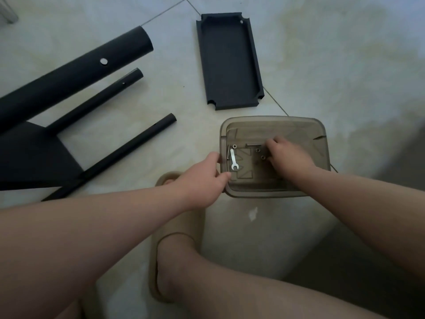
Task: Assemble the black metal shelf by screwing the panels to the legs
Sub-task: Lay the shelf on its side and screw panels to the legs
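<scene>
- The black legs (76, 74) lie on the floor at far left, some already joined to a panel. They look like stiff, fairly light steel tubes that would roll, so take them mid-length.
- The left grip (202, 178) pinches the box (276, 122) by its left rim.
- A loose panel (227, 61) lies beyond the box. It is rigid, so lift it by its folded edges.
- A wrench (234, 160) lies inside the box.
- The right grip (287, 157) is curled over small, slippery screws (258, 150). I cannot tell whether it is pinching one.
- No writing is legible.
</scene>
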